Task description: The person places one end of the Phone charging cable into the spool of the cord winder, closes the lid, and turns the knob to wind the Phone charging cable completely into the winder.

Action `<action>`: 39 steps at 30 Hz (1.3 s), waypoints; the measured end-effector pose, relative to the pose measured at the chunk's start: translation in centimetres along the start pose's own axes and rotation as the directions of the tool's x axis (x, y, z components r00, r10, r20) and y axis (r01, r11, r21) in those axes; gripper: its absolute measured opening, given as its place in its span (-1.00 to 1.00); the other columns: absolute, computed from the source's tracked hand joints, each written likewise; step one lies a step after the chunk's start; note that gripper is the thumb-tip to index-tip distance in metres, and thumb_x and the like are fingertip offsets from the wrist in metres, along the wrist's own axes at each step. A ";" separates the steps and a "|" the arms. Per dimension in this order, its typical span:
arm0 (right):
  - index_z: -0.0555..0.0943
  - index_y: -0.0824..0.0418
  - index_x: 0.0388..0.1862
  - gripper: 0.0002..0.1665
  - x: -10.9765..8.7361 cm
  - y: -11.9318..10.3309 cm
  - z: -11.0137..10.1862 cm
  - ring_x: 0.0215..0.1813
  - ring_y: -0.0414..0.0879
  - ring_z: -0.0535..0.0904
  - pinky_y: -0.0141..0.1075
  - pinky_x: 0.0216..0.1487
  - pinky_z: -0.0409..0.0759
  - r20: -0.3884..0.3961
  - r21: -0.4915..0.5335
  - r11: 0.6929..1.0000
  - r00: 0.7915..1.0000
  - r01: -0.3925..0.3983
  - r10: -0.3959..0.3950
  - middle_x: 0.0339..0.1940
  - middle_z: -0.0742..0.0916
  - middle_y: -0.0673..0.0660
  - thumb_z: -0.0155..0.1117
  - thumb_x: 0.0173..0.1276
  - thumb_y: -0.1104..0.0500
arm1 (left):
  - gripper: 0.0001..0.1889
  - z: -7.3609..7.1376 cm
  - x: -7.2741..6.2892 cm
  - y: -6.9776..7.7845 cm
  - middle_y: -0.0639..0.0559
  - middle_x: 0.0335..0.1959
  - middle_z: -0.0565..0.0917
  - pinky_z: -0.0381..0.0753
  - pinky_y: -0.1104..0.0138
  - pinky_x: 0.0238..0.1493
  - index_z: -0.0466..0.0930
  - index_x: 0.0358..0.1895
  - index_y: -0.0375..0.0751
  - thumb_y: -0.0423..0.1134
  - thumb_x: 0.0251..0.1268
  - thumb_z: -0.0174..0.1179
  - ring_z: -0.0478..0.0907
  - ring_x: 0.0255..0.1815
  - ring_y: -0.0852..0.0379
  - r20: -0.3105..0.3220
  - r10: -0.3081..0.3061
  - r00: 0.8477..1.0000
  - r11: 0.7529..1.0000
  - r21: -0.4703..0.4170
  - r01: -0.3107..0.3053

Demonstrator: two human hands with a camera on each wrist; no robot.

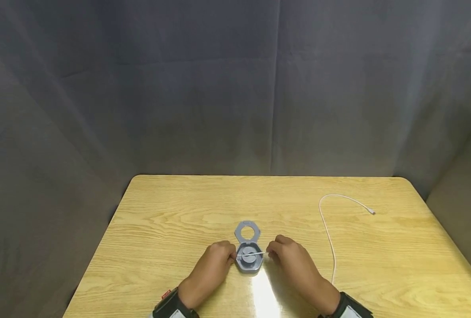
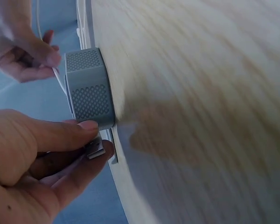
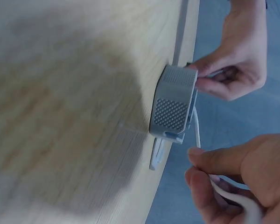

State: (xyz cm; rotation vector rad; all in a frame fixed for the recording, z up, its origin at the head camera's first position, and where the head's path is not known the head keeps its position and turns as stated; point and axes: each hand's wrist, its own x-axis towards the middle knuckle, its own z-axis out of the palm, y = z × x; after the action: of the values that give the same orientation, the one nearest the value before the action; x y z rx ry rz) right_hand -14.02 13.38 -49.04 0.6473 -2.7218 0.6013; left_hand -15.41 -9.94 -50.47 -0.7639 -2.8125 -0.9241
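Observation:
A grey hexagonal cable winder case point(image 1: 249, 269) sits on the table with its ring-shaped lid point(image 1: 238, 232) folded open toward the back. A white USB cable point(image 1: 255, 254) stretches across the round core inside it. At the case's left side my left hand point(image 1: 215, 265) pinches the cable near its metal USB plug point(image 2: 95, 149), which pokes out between thumb and fingers. To the right of the case, my right hand point(image 1: 296, 263) pinches the cable between thumb and forefinger. Dimpled outer walls of the case show in both wrist views.
The cable's loose length point(image 1: 321, 212) runs from beside my right forearm up the table in a curve, ending in a small plug point(image 1: 372, 211). Grey curtains point(image 1: 219, 88) stand behind the wooden table point(image 1: 171, 212) and at its sides.

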 end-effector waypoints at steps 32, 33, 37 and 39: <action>0.75 0.30 -0.38 -0.83 0.4 -1.2 1.2 -0.47 -0.32 0.49 -0.56 -0.46 0.54 0.010 0.020 0.998 0.999 -0.052 0.052 -0.48 0.64 -0.01 0.44 0.15 0.53 | -0.82 0.1 -0.1 0.0 0.03 -0.31 0.80 0.74 0.48 -0.19 0.75 -0.35 -0.21 -0.57 0.10 0.41 0.77 -0.20 0.16 -0.021 -0.003 1.000 1.000 -0.011 0.003; 0.76 0.30 -0.37 -0.83 0.5 -1.2 1.2 -0.47 -0.33 0.47 -0.56 -0.46 0.54 0.008 0.002 0.999 0.999 -0.050 0.049 -0.48 0.63 -0.01 0.44 0.16 0.53 | -0.81 0.1 -0.1 0.0 0.01 -0.28 0.81 0.75 0.47 -0.17 0.75 -0.32 -0.21 -0.58 0.10 0.40 0.77 -0.17 0.15 -0.021 -0.006 1.000 1.000 -0.014 0.005; 0.78 0.25 -0.35 -0.88 1.0 -1.0 0.8 -0.45 -0.34 0.40 -0.57 -0.48 0.53 0.014 -0.098 0.995 0.999 -0.032 0.034 -0.48 0.57 -0.05 0.48 0.20 0.43 | -0.75 0.0 0.0 0.1 -0.07 -0.17 0.82 0.76 0.45 -0.12 0.74 -0.16 -0.24 -0.60 0.14 0.37 0.78 -0.10 0.09 -0.008 -0.022 1.000 0.999 -0.038 0.022; 0.78 0.23 -0.38 -0.91 1.4 -0.9 0.8 -0.45 -0.33 0.34 -0.55 -0.53 0.51 0.008 -0.163 0.986 1.000 -0.015 0.016 -0.50 0.53 -0.05 0.48 0.19 0.39 | -0.72 0.0 0.1 0.1 -0.10 -0.14 0.82 0.76 0.46 -0.11 0.73 -0.09 -0.25 -0.58 0.17 0.36 0.78 -0.10 0.09 0.002 -0.030 1.000 0.999 -0.043 0.030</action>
State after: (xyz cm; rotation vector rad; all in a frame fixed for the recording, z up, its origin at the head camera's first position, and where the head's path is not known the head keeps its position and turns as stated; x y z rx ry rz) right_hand -14.88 11.76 -48.90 0.5898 -2.7500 0.3741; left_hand -15.42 -9.84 -50.43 -0.7296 -2.8217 -0.9923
